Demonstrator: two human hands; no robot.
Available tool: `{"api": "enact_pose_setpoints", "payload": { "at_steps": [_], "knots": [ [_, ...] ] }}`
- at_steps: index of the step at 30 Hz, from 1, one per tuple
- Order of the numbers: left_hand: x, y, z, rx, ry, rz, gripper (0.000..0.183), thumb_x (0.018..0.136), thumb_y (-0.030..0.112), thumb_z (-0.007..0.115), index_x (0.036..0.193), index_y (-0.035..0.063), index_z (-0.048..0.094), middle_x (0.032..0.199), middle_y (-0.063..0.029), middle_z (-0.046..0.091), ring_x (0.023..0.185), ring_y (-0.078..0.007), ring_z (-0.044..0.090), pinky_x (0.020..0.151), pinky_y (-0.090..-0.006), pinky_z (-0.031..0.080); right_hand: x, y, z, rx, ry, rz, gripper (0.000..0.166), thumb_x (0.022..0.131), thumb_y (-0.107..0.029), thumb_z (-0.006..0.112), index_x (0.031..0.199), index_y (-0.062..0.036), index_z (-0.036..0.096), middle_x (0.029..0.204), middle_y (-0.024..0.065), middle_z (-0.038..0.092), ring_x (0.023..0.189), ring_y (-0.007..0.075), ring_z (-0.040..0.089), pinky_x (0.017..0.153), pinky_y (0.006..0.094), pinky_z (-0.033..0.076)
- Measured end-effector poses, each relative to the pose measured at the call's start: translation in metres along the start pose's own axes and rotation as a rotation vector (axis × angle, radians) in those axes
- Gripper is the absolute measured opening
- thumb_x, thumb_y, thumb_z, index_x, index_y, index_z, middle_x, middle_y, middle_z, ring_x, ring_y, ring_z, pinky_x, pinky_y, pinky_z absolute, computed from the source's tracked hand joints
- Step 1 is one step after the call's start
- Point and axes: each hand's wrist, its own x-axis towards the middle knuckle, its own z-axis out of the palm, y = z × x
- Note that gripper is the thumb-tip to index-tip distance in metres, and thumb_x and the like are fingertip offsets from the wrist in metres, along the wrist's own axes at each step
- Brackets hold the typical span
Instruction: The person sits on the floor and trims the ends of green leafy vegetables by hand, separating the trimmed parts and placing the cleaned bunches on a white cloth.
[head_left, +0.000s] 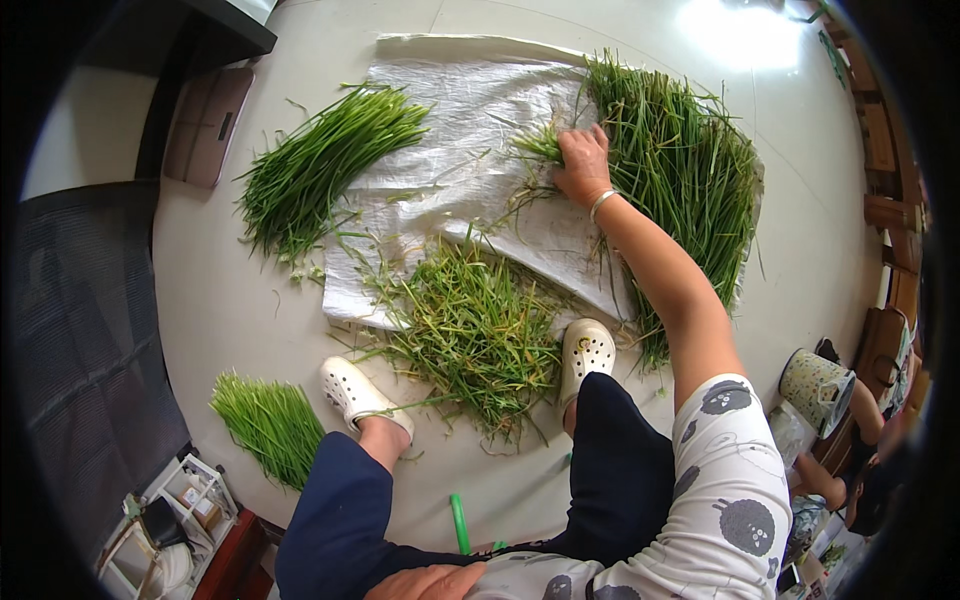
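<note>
My right hand (583, 165), with a silver bangle at the wrist, closes around a small bunch of green stalks (541, 142) whose pale ends point left. It is over a white woven plastic sheet (465, 112), beside a large pile of long green leaves (667, 157). My left hand (431, 581) rests at my lap near the bottom edge; its fingers are partly cut off and show no held item. A neater green bundle (330, 165) lies across the sheet's left edge. Between my feet is a loose heap of green and yellowed leaves (480, 330).
Another green bundle (270, 427) lies on the tiled floor by my left leg. I wear white clogs (589, 352). A flat scale (208, 127) and a white rack (199, 499) stand left. At the right are a patterned bin (816, 391) and another person's arms (866, 412).
</note>
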Motion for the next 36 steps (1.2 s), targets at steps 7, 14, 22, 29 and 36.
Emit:
{"api": "enact_pose_setpoints", "payload": {
  "at_steps": [7, 14, 22, 29, 36],
  "knots": [
    [-0.014, -0.011, 0.008, -0.04, -0.044, 0.057, 0.045, 0.087, 0.02, 0.063, 0.121, -0.005, 0.05, 0.111, -0.0218, 0.056, 0.099, -0.038, 0.055, 0.086, -0.0416, 0.046, 0.01, 0.013, -0.024, 0.392, -0.2, 0.226, 0.034, 0.077, -0.027, 0.073, 0.094, -0.0049, 0.053, 0.087, 0.0179, 0.063, 0.088, 0.038, 0.06, 0.074, 0.0429, 0.048],
    [-0.012, 0.002, 0.001, 0.001, 0.057, 0.067, 0.041, 0.081, 0.021, 0.069, 0.115, 0.0006, 0.058, 0.1, -0.0178, 0.062, 0.09, -0.0348, 0.06, 0.077, -0.0415, 0.049, 0.021, 0.022, -0.076, 0.552, 0.072, 0.273, 0.021, 0.087, -0.02, 0.067, 0.103, -0.0078, 0.06, 0.092, 0.013, 0.067, 0.082, 0.0239, 0.065, 0.071, 0.0359, 0.05],
    [-0.015, -0.004, 0.021, 0.196, 0.122, 0.19, 0.026, 0.082, 0.021, 0.068, 0.095, 0.0006, 0.058, 0.076, -0.0112, 0.057, 0.061, -0.0272, 0.058, 0.057, -0.0365, 0.048, 0.025, 0.028, -0.224, 0.788, 0.288, 0.234, 0.016, 0.094, -0.019, 0.059, 0.098, -0.0045, 0.062, 0.084, 0.0056, 0.069, 0.081, 0.0139, 0.065, 0.077, 0.0321, 0.05],
    [-0.025, -0.011, 0.037, 0.168, 0.247, 0.178, 0.029, 0.081, 0.017, 0.068, 0.101, -0.0028, 0.061, 0.078, -0.0132, 0.062, 0.061, -0.0249, 0.059, 0.059, -0.0339, 0.048, 0.034, 0.0, -0.357, 1.161, 0.479, 0.243, 0.021, 0.095, -0.023, 0.058, 0.09, -0.0038, 0.061, 0.084, 0.0079, 0.069, 0.079, 0.0169, 0.066, 0.078, 0.0289, 0.051],
    [-0.015, -0.018, 0.034, -0.006, 0.387, 0.11, 0.03, 0.085, 0.023, 0.065, 0.098, -0.0028, 0.062, 0.079, -0.0176, 0.065, 0.069, -0.0303, 0.064, 0.064, -0.0388, 0.05, 0.023, -0.045, -0.422, 1.442, 0.352, 0.279, 0.019, 0.094, -0.019, 0.058, 0.089, -0.0003, 0.057, 0.078, 0.0096, 0.064, 0.077, 0.023, 0.067, 0.073, 0.0352, 0.056]
  ]
}}
